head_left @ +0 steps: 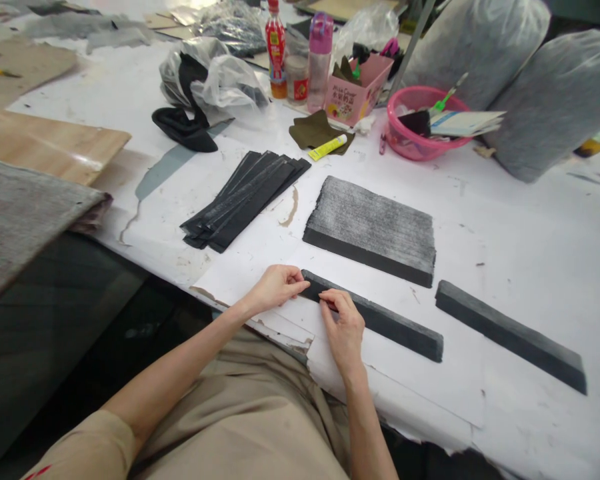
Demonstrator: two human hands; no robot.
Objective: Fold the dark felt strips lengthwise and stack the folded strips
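A long, narrow stack of black strips (393,324) lies on the white-covered table in front of me. My left hand (279,287) pinches its left end between thumb and fingers. Close beside it, my right hand (343,323) has its thumb and fingertips closed at the stack's near edge, a little in from that end. Just behind sits a wide block of black layered pieces (373,223) with a greyish, fibrous top. A second narrow black stack (510,337) rests to the right. Flat black strips (250,200) lie fanned out at the back left.
Behind are a yellow tube (327,147) on dark green scraps, a pink box (357,93), a pink basin (420,150), a red-labelled bottle (275,53) and a pink-lidded bottle (320,67). Stuffed sacks (560,100) stand at right. Boards (45,143) overhang at left.
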